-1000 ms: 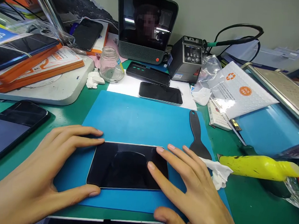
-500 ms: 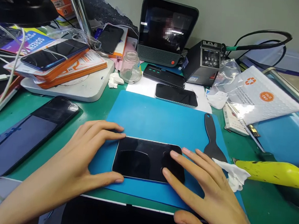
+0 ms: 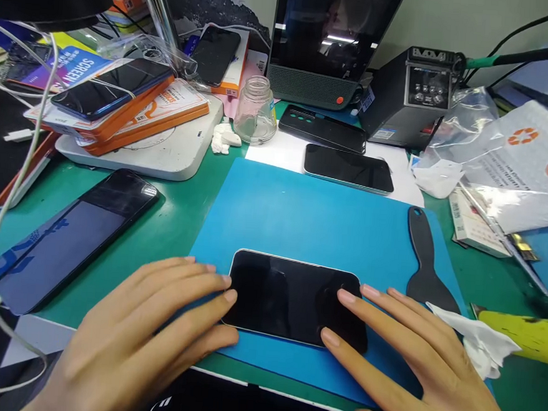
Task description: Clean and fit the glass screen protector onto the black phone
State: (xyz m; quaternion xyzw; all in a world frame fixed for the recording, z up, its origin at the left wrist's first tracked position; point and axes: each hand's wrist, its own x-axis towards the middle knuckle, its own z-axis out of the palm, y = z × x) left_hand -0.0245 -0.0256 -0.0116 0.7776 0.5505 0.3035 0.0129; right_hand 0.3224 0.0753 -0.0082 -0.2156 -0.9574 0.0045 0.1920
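Note:
A black-screened phone [image 3: 290,300] lies face up on a blue mat [image 3: 301,214], its long side running left to right. At its left end is my left hand [image 3: 153,328], fingers extended, with fingertips on or beside that edge and the thumb by the lower corner. My right hand [image 3: 413,359] spreads over the right end, two fingertips resting on the glass and others by the top right corner. Neither hand grips it. Right of the phone, a dark plastic scraper [image 3: 427,266] lies on the mat, and a crumpled white tissue [image 3: 480,339] sits beyond my right hand.
A second phone [image 3: 349,168] and a dark phone case [image 3: 324,129] lie behind the mat, near a glass jar [image 3: 256,113]. A larger phone [image 3: 79,236] is at left. A yellow handle [image 3: 527,336] and bubble mailer [image 3: 534,173] stand right; a white cable [image 3: 1,211] hangs left.
My left hand has shifted from holding around the phone's left corners to laying its fingertips along the left edge. My right hand keeps its place on the phone. The view has moved slightly.

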